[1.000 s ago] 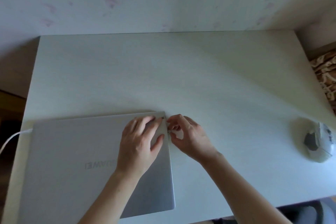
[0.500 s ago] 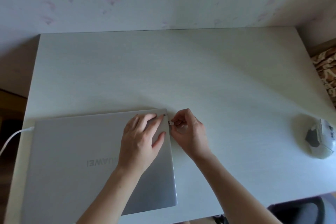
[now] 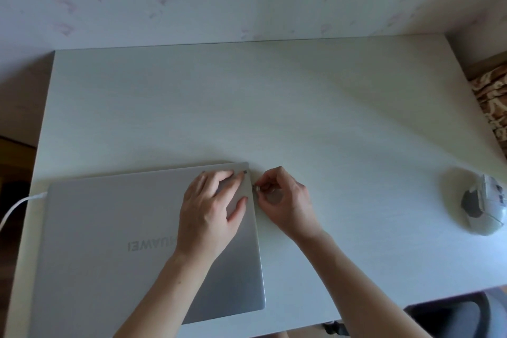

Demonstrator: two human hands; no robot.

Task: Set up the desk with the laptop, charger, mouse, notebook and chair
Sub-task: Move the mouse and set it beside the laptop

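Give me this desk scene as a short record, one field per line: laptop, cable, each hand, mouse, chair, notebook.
laptop: closed silver laptop, flat on the near left of the desk
cable: white cable meets the laptop's left edge
left hand: left hand flat on the lid, near its far right corner
right hand: right hand pinches a small plug at the laptop's right edge
mouse: light grey mouse at the desk's right edge, untouched
chair: dark chair partly seen at lower right
notebook: none in view
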